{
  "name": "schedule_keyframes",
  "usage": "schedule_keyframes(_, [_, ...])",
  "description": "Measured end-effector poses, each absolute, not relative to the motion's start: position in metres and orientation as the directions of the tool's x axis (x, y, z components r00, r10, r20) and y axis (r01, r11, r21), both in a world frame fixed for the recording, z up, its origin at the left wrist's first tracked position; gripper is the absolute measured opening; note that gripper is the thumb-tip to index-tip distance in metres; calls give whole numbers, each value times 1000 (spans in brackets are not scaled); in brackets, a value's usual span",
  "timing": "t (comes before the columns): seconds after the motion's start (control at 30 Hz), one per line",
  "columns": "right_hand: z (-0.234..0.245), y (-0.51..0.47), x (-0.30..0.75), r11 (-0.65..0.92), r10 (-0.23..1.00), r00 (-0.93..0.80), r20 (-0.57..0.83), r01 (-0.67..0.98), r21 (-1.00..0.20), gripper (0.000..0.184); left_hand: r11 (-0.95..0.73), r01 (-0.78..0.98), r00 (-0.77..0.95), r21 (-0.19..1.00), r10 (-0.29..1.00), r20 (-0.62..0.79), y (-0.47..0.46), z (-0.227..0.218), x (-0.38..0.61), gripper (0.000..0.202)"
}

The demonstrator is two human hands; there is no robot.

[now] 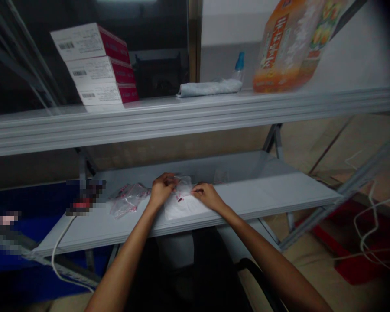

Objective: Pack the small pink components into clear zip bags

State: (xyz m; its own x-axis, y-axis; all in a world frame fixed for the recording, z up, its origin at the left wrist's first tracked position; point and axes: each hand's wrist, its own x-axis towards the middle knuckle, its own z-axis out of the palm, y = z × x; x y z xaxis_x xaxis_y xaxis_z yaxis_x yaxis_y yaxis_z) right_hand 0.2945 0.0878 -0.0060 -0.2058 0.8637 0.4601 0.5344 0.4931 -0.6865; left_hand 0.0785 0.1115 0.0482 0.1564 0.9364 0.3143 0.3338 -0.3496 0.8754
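Observation:
A small clear plastic bag (183, 186) lies between my two hands on the lower shelf. My left hand (162, 188) is closed at the bag's left edge, its fingertips pinched there. On the other side, my right hand (208, 196) has thumb and finger pinched at the bag's right edge. Beneath them is a flat white sheet or packet (183, 209), with tiny dark and red bits (180, 199) showing near its top. To the left of my left hand sits a loose heap of clear bags with red edges (130, 200). Another clear bag (221, 176) lies beyond my right hand.
The upper shelf (169, 119) crosses in front, above my hands. It carries stacked white-and-pink boxes (94, 65), a folded grey packet (209, 88), a blue-capped spray bottle (239, 67) and a large orange bottle (287, 47). A white cable (56, 247) hangs at the left.

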Motion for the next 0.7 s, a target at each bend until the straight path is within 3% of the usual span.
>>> schedule_keyframes(0.3, [-9, 83, 296, 498, 855, -163, 492, 522, -692, 15, -368, 469, 132, 803, 928, 349, 98, 24, 73, 21])
schedule_keyframes(0.7, [-18, 86, 301, 521, 846, -159, 510, 451, -725, 17, -315, 385, 83, 867, 948, 308, 87, 16, 89, 31])
